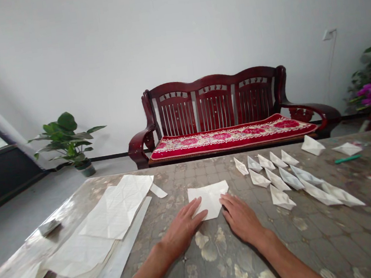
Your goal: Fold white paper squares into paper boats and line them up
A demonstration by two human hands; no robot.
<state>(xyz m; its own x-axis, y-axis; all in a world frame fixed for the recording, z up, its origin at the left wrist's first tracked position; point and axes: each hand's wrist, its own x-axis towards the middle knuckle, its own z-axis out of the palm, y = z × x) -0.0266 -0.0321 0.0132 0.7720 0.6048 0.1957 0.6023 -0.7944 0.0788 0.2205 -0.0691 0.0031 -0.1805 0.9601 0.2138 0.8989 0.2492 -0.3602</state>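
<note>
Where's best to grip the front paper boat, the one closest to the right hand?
Probably the middle of the folded body, pinched from above and slightly from the near side by the right hand. The paper boat lies low on the mottled tabletop, and its pointed ends look thin and likely to bend. Other boats sit behind it, while its near side is open.
</note>
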